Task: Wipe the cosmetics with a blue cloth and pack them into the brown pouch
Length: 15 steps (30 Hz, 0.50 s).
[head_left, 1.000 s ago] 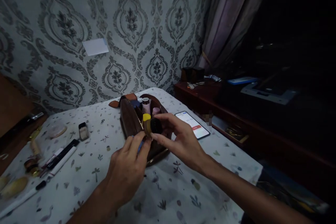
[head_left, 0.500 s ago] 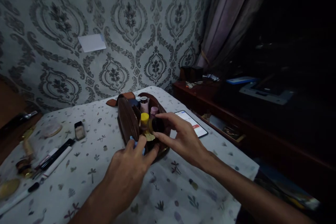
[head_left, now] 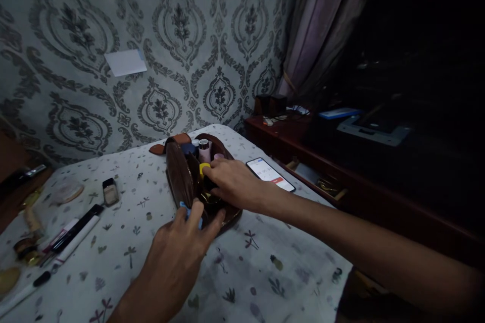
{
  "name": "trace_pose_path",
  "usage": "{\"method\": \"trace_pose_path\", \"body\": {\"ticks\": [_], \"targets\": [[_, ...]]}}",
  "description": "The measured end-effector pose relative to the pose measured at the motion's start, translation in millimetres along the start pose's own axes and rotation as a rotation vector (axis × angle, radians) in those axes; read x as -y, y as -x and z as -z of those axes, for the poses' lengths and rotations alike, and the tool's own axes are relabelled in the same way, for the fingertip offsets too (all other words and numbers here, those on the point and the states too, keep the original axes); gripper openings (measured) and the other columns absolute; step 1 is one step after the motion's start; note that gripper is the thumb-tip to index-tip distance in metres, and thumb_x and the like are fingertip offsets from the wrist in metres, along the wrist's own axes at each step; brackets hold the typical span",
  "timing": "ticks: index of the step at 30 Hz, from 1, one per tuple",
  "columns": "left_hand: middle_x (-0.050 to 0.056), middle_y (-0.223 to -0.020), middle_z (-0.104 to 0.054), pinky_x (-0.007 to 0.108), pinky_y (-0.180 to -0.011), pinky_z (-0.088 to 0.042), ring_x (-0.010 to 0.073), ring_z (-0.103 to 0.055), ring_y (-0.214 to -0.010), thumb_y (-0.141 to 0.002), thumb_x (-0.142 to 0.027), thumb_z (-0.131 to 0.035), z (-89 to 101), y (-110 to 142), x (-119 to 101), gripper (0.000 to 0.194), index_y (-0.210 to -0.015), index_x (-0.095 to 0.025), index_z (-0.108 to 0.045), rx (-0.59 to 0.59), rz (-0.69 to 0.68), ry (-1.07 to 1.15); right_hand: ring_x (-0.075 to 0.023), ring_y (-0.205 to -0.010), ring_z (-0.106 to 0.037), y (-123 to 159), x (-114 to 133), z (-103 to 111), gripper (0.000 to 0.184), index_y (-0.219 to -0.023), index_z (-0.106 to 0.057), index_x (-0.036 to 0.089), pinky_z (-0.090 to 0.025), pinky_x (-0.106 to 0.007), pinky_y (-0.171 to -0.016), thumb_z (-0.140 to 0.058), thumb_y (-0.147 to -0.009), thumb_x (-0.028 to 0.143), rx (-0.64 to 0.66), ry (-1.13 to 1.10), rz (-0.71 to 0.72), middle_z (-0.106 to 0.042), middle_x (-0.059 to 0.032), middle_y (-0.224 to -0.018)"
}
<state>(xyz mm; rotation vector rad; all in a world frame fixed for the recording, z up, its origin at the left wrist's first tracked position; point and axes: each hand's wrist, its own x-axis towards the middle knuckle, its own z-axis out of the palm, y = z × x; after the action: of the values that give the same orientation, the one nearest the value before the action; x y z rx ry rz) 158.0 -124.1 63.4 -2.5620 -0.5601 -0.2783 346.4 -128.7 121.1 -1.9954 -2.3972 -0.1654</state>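
Note:
A brown zip bag stands unzipped on the table, with small cosmetic containers inside. My left hand grips its near edge, thumb and fingers bent over the rim beside a light blue piece I cannot identify. Reaching in from the right, my right hand has its fingers closed on a small dark-capped container, mostly hidden by the fingers. Next to it are a yellow cap, a pink cap and a pink bottle with a silver-and-dark top.
A lit phone lies right of the bag. To the left are a small dark-capped bottle, a round compact, and several pens or tubes. An open drawer is at the right.
My right hand has moved left and down into the bag with the dark-capped container. My left hand stays at the bag's near edge. The view has shifted slightly.

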Motion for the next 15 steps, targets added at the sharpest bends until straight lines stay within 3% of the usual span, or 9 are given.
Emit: {"method": "trace_pose_path", "body": {"ticks": [4,9,15], "targets": [[0.007,-0.113,-0.056,0.023,-0.048,-0.053,0.0201,-0.062,-0.079,-0.072,-0.004,-0.060,-0.8,3,-1,0.079,-0.140,-0.040,-0.047,-0.013,0.012,-0.026,-0.0315,-0.106,-0.065,-5,0,-8,0.022,-0.108,-0.066,0.011,-0.051,-0.038,-0.080,-0.057,-0.088,0.013,-0.017,0.053,0.037,-0.072,-0.0155,-0.102],[0.011,-0.126,-0.055,0.023,-0.051,-0.055,0.0235,-0.063,-0.093,-0.081,-0.010,-0.058,-7.5,11,-1,0.077,-0.147,-0.042,-0.038,-0.014,0.027,-0.015,-0.0309,-0.101,-0.068,-13,0,-14,0.023,-0.106,-0.068,0.009,-0.049,-0.041,-0.087,-0.054,-0.088,0.011,-0.016,0.066,0.074,-0.073,-0.0165,-0.102],[0.012,-0.140,-0.051,0.024,-0.057,-0.057,0.0259,-0.062,-0.104,-0.079,-0.006,-0.058,-8.8,19,-4,0.083,-0.149,-0.044,-0.035,0.019,0.045,-0.026,-0.0278,-0.097,-0.069,-17,-3,-21,0.021,-0.105,-0.067,0.010,-0.050,-0.039,-0.085,-0.054,-0.089,0.011,-0.009,0.064,0.062,-0.074,-0.0168,-0.098]]}}
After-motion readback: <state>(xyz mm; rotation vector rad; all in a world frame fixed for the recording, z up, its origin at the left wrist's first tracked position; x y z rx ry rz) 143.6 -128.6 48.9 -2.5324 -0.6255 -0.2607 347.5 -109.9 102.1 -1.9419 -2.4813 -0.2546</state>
